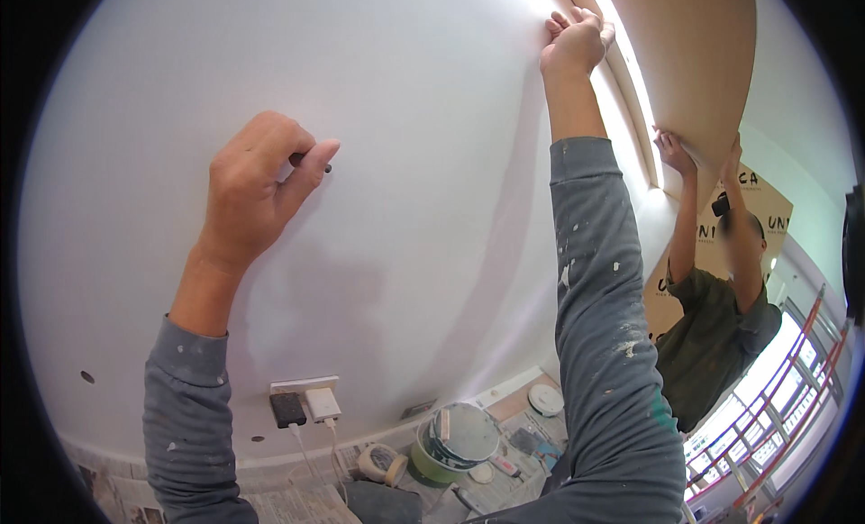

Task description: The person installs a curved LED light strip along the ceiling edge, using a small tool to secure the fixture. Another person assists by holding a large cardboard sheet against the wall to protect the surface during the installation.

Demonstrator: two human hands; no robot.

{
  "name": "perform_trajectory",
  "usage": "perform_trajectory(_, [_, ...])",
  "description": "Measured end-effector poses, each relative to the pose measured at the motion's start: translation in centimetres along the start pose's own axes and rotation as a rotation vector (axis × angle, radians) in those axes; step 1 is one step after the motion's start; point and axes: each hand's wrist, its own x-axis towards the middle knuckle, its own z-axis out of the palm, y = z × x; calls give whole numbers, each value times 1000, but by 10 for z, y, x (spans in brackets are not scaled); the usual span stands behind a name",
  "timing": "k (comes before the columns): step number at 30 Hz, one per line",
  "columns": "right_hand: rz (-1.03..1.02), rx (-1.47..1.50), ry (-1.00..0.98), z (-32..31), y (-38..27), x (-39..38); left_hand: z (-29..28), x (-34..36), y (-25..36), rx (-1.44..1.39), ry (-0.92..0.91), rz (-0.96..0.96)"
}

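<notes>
My left hand (261, 186) is raised before a smooth pale wall (387, 91), fingers curled closed. Between thumb and fingers it grips a small dark rod (327, 168); only its blunt end and a short stretch show. Higher up to the right, my right hand (577, 42) reaches to the edge of a wooden strip (618, 82) beside a bright line of light. Its fingers are bent inward, and what they hold, if anything, is hidden. Beyond the light hangs a large tan board (698, 64). Both my grey sleeves carry paint specks.
At right, another person (712, 344) holds both arms up to the tan board. Low on the wall, two plugs (306, 405) sit in a socket with cables hanging. Below stand a paint bucket (455, 443), a tape roll (383, 464) and a round lid (545, 399) among papers.
</notes>
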Motion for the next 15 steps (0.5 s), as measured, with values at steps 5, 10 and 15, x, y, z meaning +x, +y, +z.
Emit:
perform_trajectory(5, [29, -12, 5, 4, -1, 9, 3, -1, -1, -30, -3, -4])
perform_trajectory(10, [-30, 14, -104, 0, 8, 3, 0, 0, 0, -10, 0, -8])
perform_trajectory(15, [68, 78, 23, -1, 4, 12, 0, 0, 2, -13, 2, -17])
